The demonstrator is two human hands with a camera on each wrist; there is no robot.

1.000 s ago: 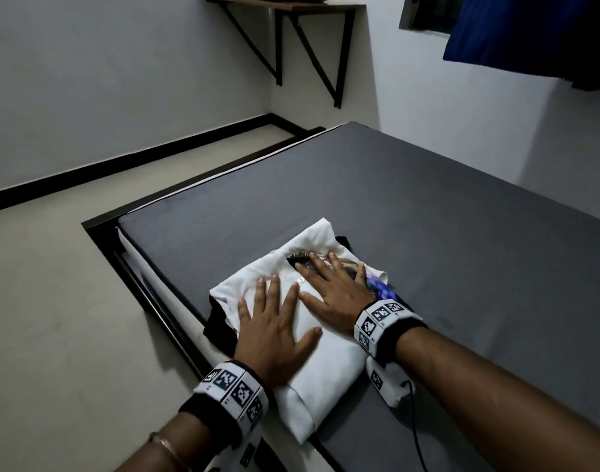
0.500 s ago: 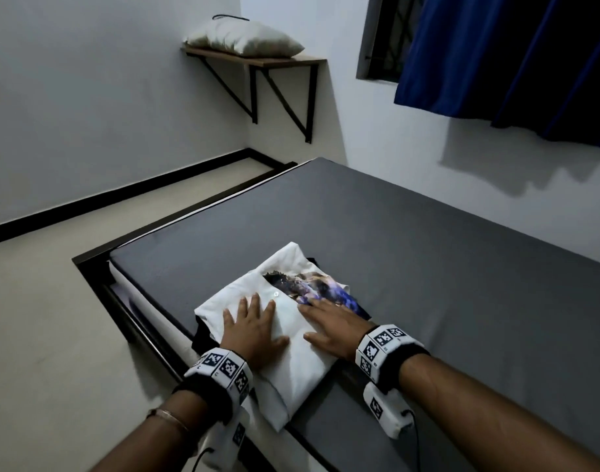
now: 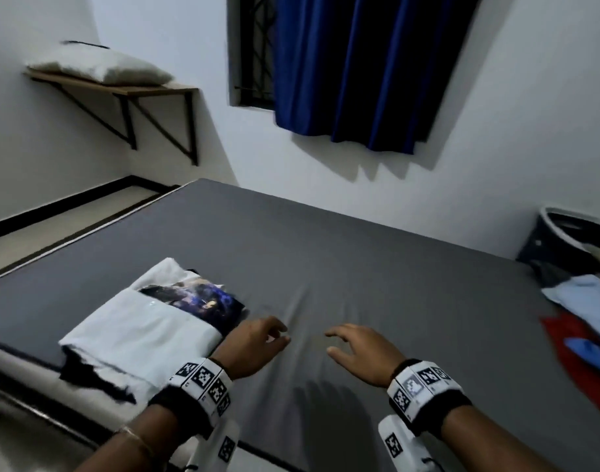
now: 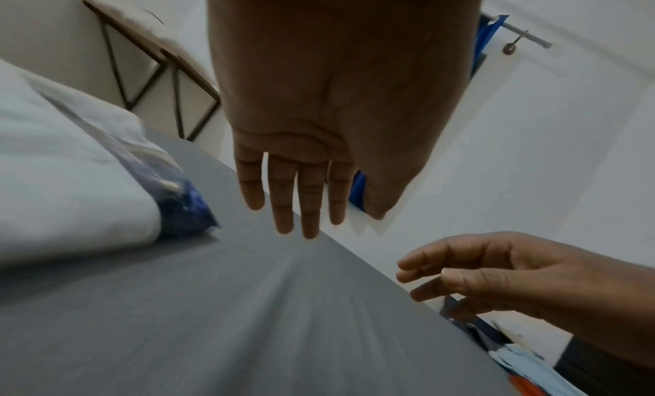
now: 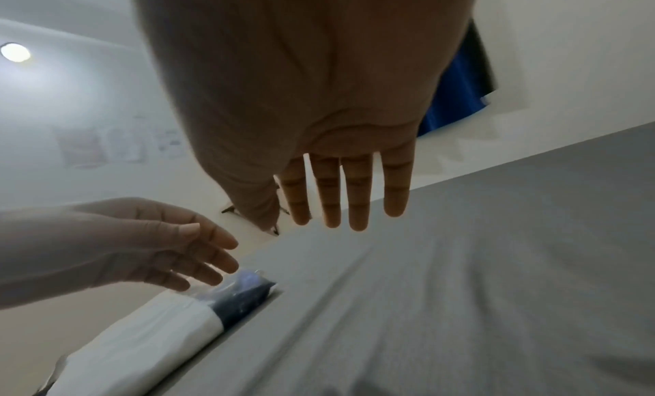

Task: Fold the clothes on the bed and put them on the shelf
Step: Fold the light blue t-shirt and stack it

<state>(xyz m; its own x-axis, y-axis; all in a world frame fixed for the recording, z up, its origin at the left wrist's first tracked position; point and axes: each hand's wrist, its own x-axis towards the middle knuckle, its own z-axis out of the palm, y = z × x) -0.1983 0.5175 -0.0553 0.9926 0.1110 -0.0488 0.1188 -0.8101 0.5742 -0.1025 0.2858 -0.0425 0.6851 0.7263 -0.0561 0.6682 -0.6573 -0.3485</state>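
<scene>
A folded white shirt (image 3: 138, 332) with a dark blue print lies on a folded stack at the near left corner of the grey bed (image 3: 343, 267); it also shows in the left wrist view (image 4: 64, 194) and the right wrist view (image 5: 141, 340). My left hand (image 3: 257, 338) hovers just right of the stack, fingers relaxed and empty. My right hand (image 3: 356, 349) hovers over bare mattress, fingers spread, holding nothing. Unfolded clothes (image 3: 588, 311), light blue and red, lie at the bed's right edge. The wooden wall shelf (image 3: 121, 88) hangs at the far left.
A pale pillow (image 3: 98, 68) lies on the shelf. A dark basket (image 3: 571, 240) stands at the bed's far right corner. A blue curtain (image 3: 370, 66) hangs over the window on the far wall. Floor runs along the bed's left side.
Both hands have lifted off the folded white shirt and moved right over the bare mattress. My view has swung right, bringing the unfolded clothes and basket into sight.
</scene>
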